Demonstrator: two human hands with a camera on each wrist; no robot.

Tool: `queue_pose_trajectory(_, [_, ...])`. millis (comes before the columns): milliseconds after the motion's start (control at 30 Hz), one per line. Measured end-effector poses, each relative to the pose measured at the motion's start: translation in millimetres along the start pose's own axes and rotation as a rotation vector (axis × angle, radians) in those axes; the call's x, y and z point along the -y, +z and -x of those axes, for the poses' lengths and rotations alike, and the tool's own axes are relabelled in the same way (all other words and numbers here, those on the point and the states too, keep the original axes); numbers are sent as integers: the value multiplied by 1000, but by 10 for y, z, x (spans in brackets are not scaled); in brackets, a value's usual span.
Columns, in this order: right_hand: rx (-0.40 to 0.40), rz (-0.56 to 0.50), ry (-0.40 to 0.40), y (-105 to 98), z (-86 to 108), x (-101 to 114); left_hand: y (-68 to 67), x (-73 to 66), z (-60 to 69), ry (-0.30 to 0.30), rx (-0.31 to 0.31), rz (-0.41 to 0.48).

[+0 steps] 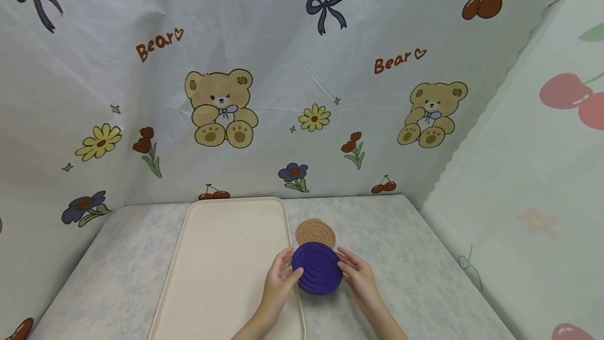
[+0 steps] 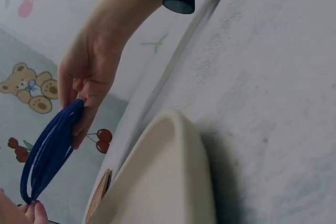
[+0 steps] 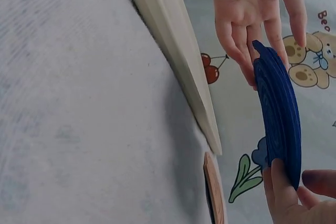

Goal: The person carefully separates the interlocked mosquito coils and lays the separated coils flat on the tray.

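Both hands [image 1: 279,280] [image 1: 362,281], purple coil [image 1: 317,268] between

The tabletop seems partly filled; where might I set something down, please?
Bare: the tabletop left of the tray and right of the right hand, plus the tray's middle. Crowded: around the blue mat, brown mat and left hand.

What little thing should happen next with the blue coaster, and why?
Perhaps move the blue coaster left, over the tray: the left grip and right grip hold it up off the table, and the tray right beside it has plenty of flat room.
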State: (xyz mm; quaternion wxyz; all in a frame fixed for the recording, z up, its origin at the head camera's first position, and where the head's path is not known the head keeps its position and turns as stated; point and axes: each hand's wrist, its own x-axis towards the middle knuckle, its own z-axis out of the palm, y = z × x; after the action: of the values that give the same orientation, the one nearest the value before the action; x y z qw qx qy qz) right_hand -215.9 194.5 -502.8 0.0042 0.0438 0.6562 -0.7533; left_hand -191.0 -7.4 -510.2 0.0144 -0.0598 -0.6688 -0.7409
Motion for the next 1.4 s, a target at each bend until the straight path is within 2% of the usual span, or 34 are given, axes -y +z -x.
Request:
queue_pose_trajectory(300, [33, -47, -16, 209, -99, 116, -189, -93, -89, 1, -91, -7])
queue_pose_trajectory(567, [95, -97, -53, 435, -229, 192, -376, -133, -160, 4, -211, 31])
queue_pose_trajectory(900, [118, -142, -64, 796, -352, 298, -644, -279, -243, -36, -307, 29])
queue_pose_trajectory(1133, [176, -144, -66, 1025, -422, 368, -837, -399, -275, -68, -373, 62])
queue_pose_trajectory(1233, [176, -148, -66, 1112, -436, 373, -899, -447, -276, -72, -396, 90])
queue_pose_trajectory(1400, [121, -156, -64, 1242, -449, 368, -980, -480, -285, -72, -433, 149])
